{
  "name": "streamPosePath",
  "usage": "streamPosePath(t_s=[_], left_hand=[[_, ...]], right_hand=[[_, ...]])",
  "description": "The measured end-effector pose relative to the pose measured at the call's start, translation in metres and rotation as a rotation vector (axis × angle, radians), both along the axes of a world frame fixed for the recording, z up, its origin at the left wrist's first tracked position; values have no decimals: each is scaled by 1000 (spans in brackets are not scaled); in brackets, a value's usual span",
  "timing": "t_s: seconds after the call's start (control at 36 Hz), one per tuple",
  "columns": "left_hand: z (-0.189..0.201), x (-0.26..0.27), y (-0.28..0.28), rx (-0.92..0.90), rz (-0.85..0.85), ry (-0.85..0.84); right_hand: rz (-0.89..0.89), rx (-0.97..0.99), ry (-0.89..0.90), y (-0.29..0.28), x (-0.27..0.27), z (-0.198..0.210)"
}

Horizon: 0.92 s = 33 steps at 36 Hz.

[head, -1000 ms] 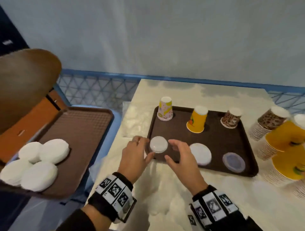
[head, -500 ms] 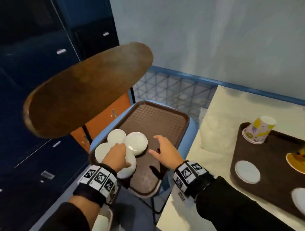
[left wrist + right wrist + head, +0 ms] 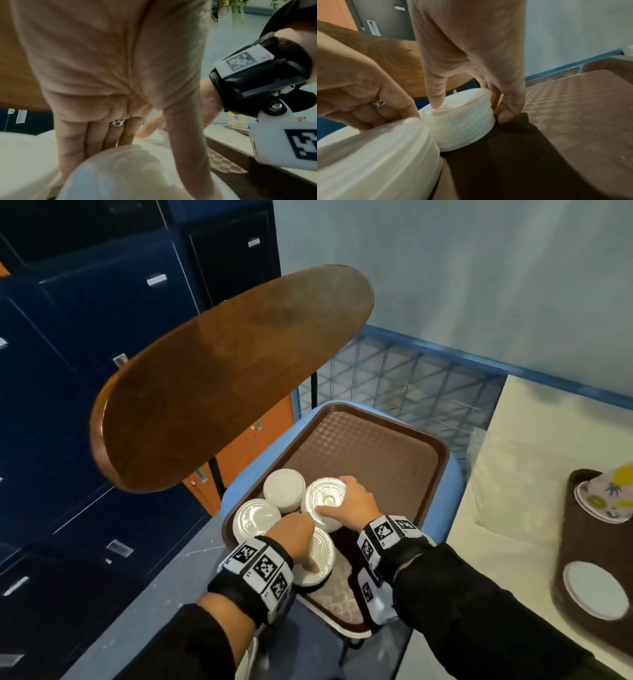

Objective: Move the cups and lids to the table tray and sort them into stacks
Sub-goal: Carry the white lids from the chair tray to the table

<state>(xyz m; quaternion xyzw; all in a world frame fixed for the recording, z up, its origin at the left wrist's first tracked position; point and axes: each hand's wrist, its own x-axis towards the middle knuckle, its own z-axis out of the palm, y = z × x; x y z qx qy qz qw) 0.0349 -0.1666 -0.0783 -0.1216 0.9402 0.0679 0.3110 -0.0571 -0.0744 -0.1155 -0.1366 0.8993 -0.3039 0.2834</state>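
Several stacks of white lids stand on a brown chair tray (image 3: 376, 453). My left hand (image 3: 305, 546) grips the nearest lid stack (image 3: 323, 553), its fingers (image 3: 72, 142) behind that stack (image 3: 128, 169) and its thumb on the near side. My right hand (image 3: 349, 501) grips the stack behind it (image 3: 323, 498), thumb on its top edge and fingers down its far side (image 3: 462, 121). Two more stacks (image 3: 284, 489) (image 3: 255, 518) stand to the left, untouched. At the right, the table tray (image 3: 575, 542) holds an upturned patterned cup (image 3: 606, 494) and a single lid (image 3: 596, 589).
The chair tray lies on a blue seat, with the wooden chair back (image 3: 233, 378) overhanging it on the left. Dark blue cabinets (image 3: 85, 320) stand behind. The pale table (image 3: 534, 474) is to the right, its edge close to the seat.
Both hands left the lid on the table tray and swung left to the chair tray. They went from reaching over the stacks to gripping one stack each.
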Motion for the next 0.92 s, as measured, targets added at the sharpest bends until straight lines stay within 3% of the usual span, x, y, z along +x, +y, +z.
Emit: streamPosePath(t_s=[0.31,0.56,0.72,0.92], left_hand=[[-8,-3,-2,82,90,20],[-2,-12,6,0,-18,-5],[12,-18,9,57,-52,-60],[41,-31,39,220,0,80]], right_hand=[[-97,-59,-123,10,-8,2],[-222,-279,-112,41,0,6],[-335,-420,-51,95,6,23],[-517,-600,-58,193,37,44]])
